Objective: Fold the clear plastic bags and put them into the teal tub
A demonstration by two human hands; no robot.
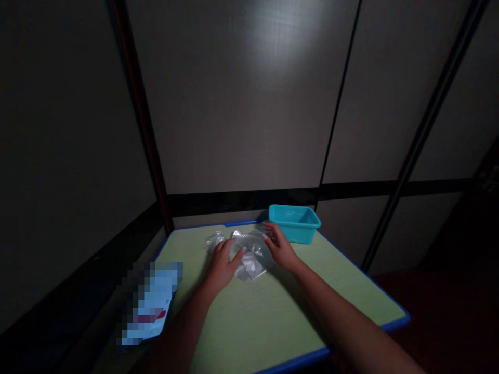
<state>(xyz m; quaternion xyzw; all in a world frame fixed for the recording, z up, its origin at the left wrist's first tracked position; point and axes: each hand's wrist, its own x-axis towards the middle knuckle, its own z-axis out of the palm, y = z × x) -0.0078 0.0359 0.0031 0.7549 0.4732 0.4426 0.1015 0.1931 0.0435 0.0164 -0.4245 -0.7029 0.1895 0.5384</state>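
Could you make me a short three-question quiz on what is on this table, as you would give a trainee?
1. True or false: the turquoise plastic tub stands at the far edge of the green table with blue edging.
2. What do both hands rest on?
A. crumpled clear plastic bags
B. a red cloth
C. a book
3. Which hand lies nearer the tub?

Key
1. True.
2. A: the left hand and right hand both rest on the crumpled clear plastic bags.
3. The right hand.
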